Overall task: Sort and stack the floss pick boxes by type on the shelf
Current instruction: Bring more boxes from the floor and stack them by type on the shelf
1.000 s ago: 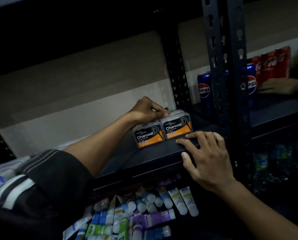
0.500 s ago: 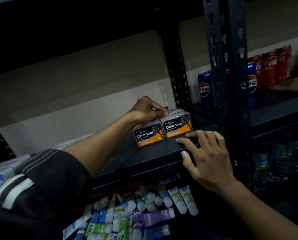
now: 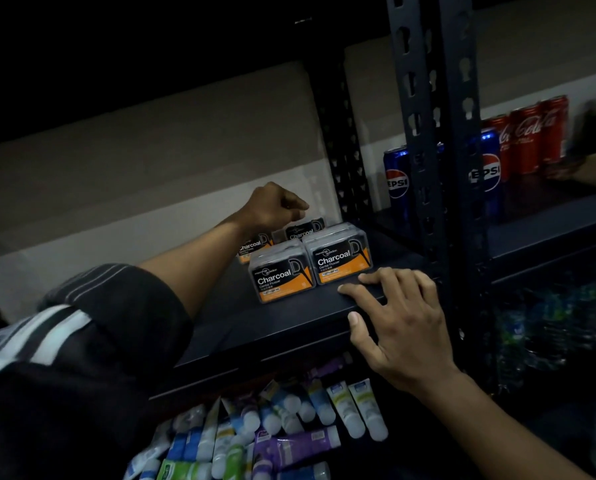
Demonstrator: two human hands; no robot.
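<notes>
Two black-and-orange Charcoal floss pick boxes stand side by side at the front of the dark shelf (image 3: pixel 289 327): the front left box (image 3: pixel 279 278) and the front right box (image 3: pixel 339 259). Behind them are two more, a rear left box (image 3: pixel 251 247) and a rear right box (image 3: pixel 305 231). My left hand (image 3: pixel 275 206) reaches in behind the front pair, fingers curled, pinching the top of the rear right box. My right hand (image 3: pixel 393 320) rests flat on the shelf's front edge, fingertips just below the front right box.
A dark perforated upright post (image 3: pixel 438 150) stands right of the boxes. Beyond it are Pepsi cans (image 3: pixel 397 181) and Coca-Cola cans (image 3: pixel 532 133); another person's hand shows at the far right edge. Several tubes (image 3: pixel 289 427) lie on the shelf below.
My left hand has lifted off the tops of the front boxes and moved back to the rear row, which now shows. My right hand has stayed on the shelf edge.
</notes>
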